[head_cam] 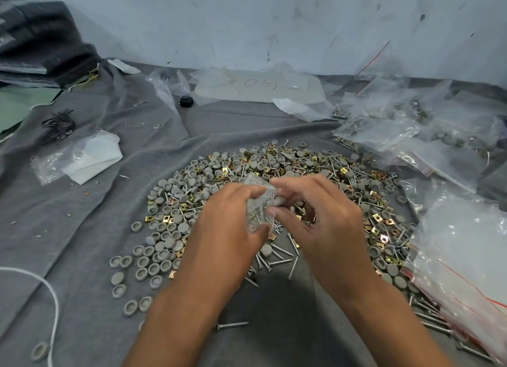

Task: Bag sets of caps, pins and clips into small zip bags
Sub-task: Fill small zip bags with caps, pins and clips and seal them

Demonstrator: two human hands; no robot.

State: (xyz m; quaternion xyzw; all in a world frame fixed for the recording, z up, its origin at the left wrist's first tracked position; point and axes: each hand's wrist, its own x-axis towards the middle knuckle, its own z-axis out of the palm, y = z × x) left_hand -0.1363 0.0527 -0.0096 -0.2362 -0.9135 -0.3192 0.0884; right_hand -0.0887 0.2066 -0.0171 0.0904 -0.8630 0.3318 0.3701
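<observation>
Grey cloth [96, 229] | left hand [227, 224], right hand [326, 227] both pinching small zip bag [259, 205] with pins inside

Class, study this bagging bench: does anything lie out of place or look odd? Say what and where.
A few parts have strayed from the main heap: one screw lies alone near the wrists, and a grey cap sits at the lower left by the white cord. Otherwise, both the left hand and the right hand hold the small bag normally.

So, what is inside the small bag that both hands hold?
Grey pins show through the bag; the right hand pushes a grey cap in. The left hand hides any clips.
</observation>
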